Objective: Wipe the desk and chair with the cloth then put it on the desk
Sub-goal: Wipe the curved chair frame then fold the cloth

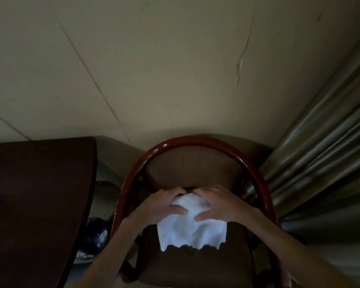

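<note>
Gripping: both hands hold one white cloth over the chair, none of it on the desk.
Desk: dark wood top, far left, well apart from the cloth.
Dark object: round, shiny, low between desk edge and chair; too dim to tell what it is.
Left hand: fingers curled over the cloth's bunched top, thumb pressed on its front, clenched round the fabric.
Cloth: top part bunched between the two hands, at the base of the chair's back pad; the rest spreads down below both thumbs toward the camera, with a ragged lower edge over the seat. Cannot tell if that edge lies on the seat or hangs above it.
Right hand: mirrors the left, fingers curled over the top, thumb on the front, grasping the cloth.
Chair: glossy red-brown curved frame, brown padded back and seat, right of the desk and around both hands.
Curtain: pale folds, far right, just beside the chair.
</note>
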